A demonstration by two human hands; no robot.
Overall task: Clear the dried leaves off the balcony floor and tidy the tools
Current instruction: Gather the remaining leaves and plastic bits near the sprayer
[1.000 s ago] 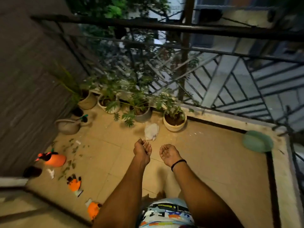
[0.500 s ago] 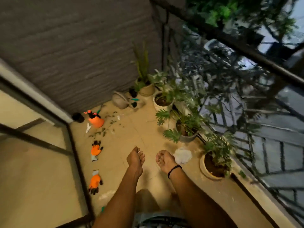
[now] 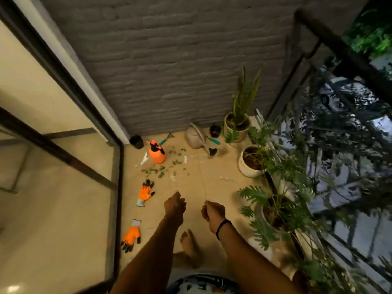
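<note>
Dried green leaves (image 3: 164, 167) lie scattered on the tan balcony floor (image 3: 212, 187) beside an orange spray bottle (image 3: 156, 152). Two orange gloves lie on the floor, one (image 3: 145, 193) near the leaves and one (image 3: 131, 236) closer to me. A grey watering can (image 3: 196, 136), a teal-handled hand rake (image 3: 166, 139) and a teal-handled tool (image 3: 214, 141) rest near the wall. My left hand (image 3: 175, 205) and my right hand (image 3: 213, 213) hover in front of me with fingers curled, holding nothing that I can see.
Potted plants (image 3: 252, 161) line the railing (image 3: 339, 49) on the right. A small black pot (image 3: 136, 142) stands by the sliding glass door (image 3: 63, 166) on the left. A grey brick wall (image 3: 169, 60) closes the far end. My bare foot (image 3: 187, 242) is on the floor.
My view has swung left from the railing to the wall end of the balcony, bringing the leaves and tools into the centre. Both hands stay held out, curled.
</note>
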